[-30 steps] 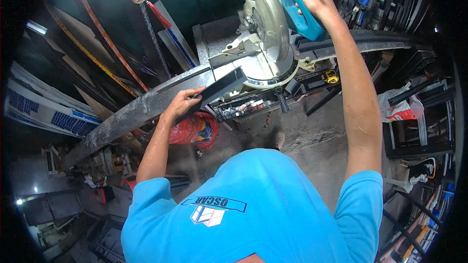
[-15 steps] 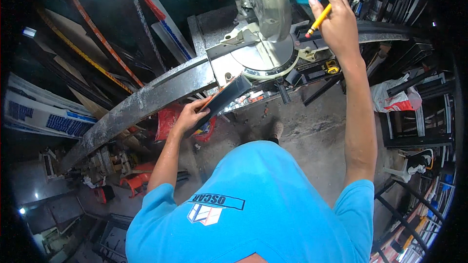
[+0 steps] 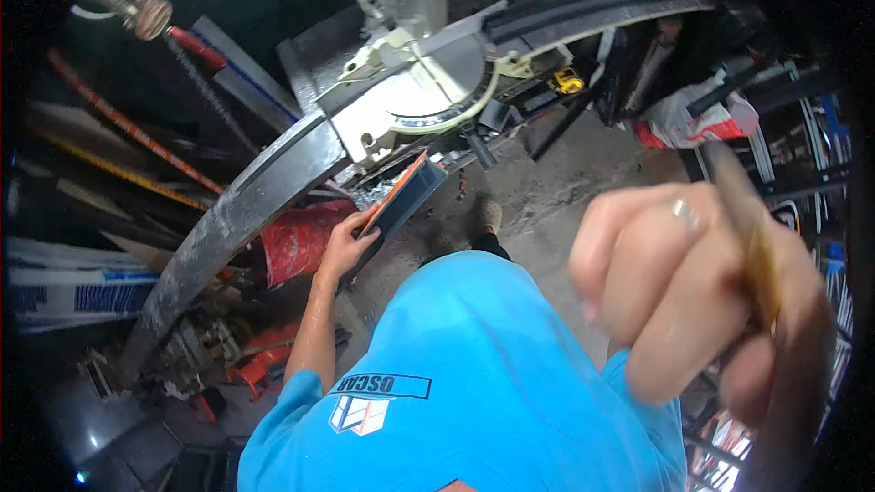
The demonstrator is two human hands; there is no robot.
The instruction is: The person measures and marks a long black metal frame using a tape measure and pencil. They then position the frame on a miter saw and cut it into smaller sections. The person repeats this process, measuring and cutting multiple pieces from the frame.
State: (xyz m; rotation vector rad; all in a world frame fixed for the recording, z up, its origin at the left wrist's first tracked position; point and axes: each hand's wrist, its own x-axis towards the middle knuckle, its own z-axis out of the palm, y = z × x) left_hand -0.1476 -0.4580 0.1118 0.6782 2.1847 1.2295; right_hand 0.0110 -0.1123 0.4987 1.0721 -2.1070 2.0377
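Note:
My left hand (image 3: 344, 244) is closed on a dark grey metal profile (image 3: 412, 197), a channel-like piece with an orange strip along one edge. The profile slants up and to the right, its far end just short of the saw bench. Raised close to the camera is my right hand (image 3: 674, 287), large and blurred, its fingers curled and a ring on one of them. A yellow pencil (image 3: 762, 264) is held in it, smeared by motion. Beyond the profile stands a miter saw (image 3: 447, 82) with a pale base; its head is partly cut off at the top.
A long metal bench rail (image 3: 246, 191) curves left from the saw. Under it hangs a red bag (image 3: 296, 241). A yellow tape measure (image 3: 567, 81) lies right of the saw base. Further right are a white and red bag (image 3: 697, 118) and dark metal frames. Long strips lean at the left.
My right hand has left the saw's handle and come up close to the camera with the pencil. The saw and bench sit further left and higher in view. The profile stays in my left hand.

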